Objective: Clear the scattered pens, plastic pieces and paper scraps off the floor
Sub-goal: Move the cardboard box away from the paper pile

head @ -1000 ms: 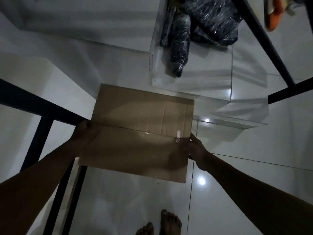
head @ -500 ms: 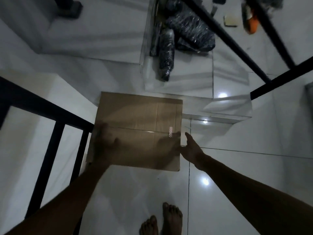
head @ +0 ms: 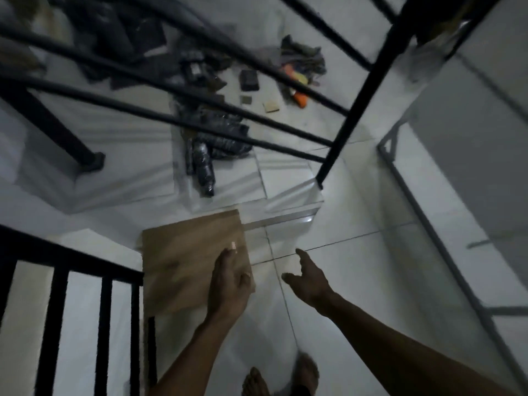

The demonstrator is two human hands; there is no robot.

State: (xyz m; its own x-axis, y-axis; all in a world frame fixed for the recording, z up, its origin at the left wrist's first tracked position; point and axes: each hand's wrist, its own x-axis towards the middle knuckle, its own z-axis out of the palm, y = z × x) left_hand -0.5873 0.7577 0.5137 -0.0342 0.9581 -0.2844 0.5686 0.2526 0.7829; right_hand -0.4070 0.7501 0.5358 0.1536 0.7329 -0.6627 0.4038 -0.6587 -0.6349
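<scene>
A flat brown cardboard sheet [head: 185, 261] stands on the white tile floor, leaning towards the black railing [head: 71, 270] on the left. My left hand [head: 231, 281] lies over the sheet's right edge with its fingers fairly straight; whether it touches is blurred. To the right, my right hand [head: 307, 278] hangs in the air with fingers spread, apart from the sheet and holding nothing. Far beyond the bars lie scattered things: an orange piece [head: 300, 100], a small pale square scrap [head: 271, 106], a darker square [head: 246, 100] and a dark block [head: 249, 80].
Black plastic-wrapped bundles [head: 211, 147] lie on a raised white step. A heap of cloth [head: 303, 57] sits at the back. Slanting black metal bars [head: 354, 98] cross the upper view. My bare feet [head: 280, 378] stand at the bottom, and a white wall [head: 457, 167] closes the right side.
Both hands have come off the sheet's sides; it now stands by the railing. My left hand moved to its right edge, my right hand drew away, and the view lifted towards the far floor.
</scene>
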